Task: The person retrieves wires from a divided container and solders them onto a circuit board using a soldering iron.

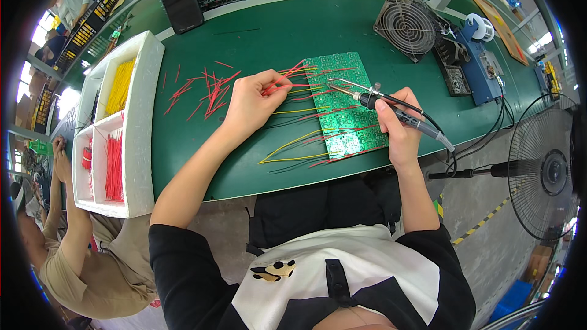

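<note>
Your left hand (254, 96) is pinching red wire (299, 85) beside the green circuit board (343, 121) at the counter's (244, 177) front edge, while your right hand (402, 140) is gripping a soldering iron (369, 101) over it. Wiring is seemingly running partway: attached-looking strands (293, 160) are trailing leftward, loose red pieces (215, 93) are waiting. Open room is lying beyond the board, with a foam box (140, 122) bordering left, a grilled fan (406, 24) far right

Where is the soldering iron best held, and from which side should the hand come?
Probably by the dark grey handle, coming from the person's right, where the right hand holds it. The soldering iron slants: its bare metal tip, likely hot, points left over the green circuit board, while the handle extends back toward the right, away from the tip.
</note>
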Tool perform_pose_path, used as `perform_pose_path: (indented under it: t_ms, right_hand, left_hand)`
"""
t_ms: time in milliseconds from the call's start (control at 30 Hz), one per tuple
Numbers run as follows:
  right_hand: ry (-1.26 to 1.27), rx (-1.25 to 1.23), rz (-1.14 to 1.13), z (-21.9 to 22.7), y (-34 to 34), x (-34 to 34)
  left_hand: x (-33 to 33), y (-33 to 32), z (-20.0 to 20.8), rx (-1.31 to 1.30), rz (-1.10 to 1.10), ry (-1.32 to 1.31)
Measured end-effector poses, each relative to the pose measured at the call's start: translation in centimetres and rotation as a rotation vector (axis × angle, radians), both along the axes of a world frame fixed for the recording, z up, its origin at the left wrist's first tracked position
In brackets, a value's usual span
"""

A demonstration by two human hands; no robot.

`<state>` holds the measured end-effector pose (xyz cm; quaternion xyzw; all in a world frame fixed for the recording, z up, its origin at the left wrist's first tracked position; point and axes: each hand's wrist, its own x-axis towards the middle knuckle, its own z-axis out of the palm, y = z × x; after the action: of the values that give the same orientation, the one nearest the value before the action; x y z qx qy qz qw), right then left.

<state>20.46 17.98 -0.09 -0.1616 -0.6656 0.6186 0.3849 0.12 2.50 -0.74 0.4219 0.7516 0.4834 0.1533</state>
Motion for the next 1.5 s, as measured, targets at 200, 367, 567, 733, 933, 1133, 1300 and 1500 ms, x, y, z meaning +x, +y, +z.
perform_pose_path:
  t_ms: [200,367,567,733,933,1133,1300,1500]
  right_hand:
    - [0.010,-0.014,-0.018,0.1,-0.1,-0.1]
    - [-0.001,0.001,-0.013,0.0,0.0,0.0]
    - [-0.016,0.004,-0.002,0.0,0.0,-0.1]
    - [-0.014,0.005,-0.006,0.0,0.0,-0.2]
    - [-0.026,0.008,-0.013,0.0,-0.1,-0.2]
    - [0.061,-0.050,-0.029,0.0,0.0,-0.1]
    - [0.155,-0.056,-0.217,0.0,0.6,0.4]
    - [0.157,-0.080,-0.415,0.1,3.3,2.8]
  left_hand:
    - [0.2,-0.2,0.1,0.009,0.006,-0.012]
    - [0.3,-0.2,0.2,-0.004,-0.002,0.026]
    - [0.2,-0.1,0.3,-0.017,0.008,0.063]
    - [0.2,-0.1,0.3,-0.016,0.007,0.075]
    - [0.1,0.0,-0.1,0.006,0.001,0.075]
    - [0.1,0.0,0.0,0.011,0.009,0.074]
    - [0.2,0.0,0.3,-0.014,0.003,0.083]
    - [0.5,-0.1,0.7,-0.009,0.008,0.067]
